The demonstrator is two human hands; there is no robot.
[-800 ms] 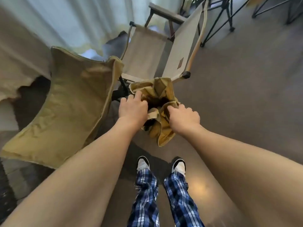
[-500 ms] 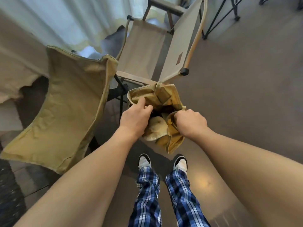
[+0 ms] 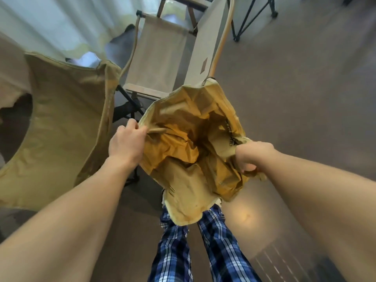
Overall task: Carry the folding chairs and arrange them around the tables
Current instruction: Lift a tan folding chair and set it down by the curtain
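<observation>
- The left hand (image 3: 127, 144) is pinching the left edge of a crumpled tan folded chair (image 3: 195, 151) at frame centre.
- The right hand (image 3: 251, 156) is gripping its right edge in a fist.
- A beige chair (image 3: 160, 66) is standing above it.

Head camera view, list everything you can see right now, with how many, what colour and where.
Folded chair fabric: one, mustard tan, centre, held up and spread between both hands.
Open fabric chair: one, olive tan, at left on the floor.
Canvas chair with wooden frame: one, beige, upper centre behind the held fabric.
Black metal legs: one set, top right; what they belong to is cut off.
Curtain: white, top left.
Floor: grey-brown, right side and below.
Plaid trousers: one pair, blue and white, bottom centre.
Left hand: gripping the fabric's left edge.
Right hand: fist closed on the fabric's right edge.
</observation>
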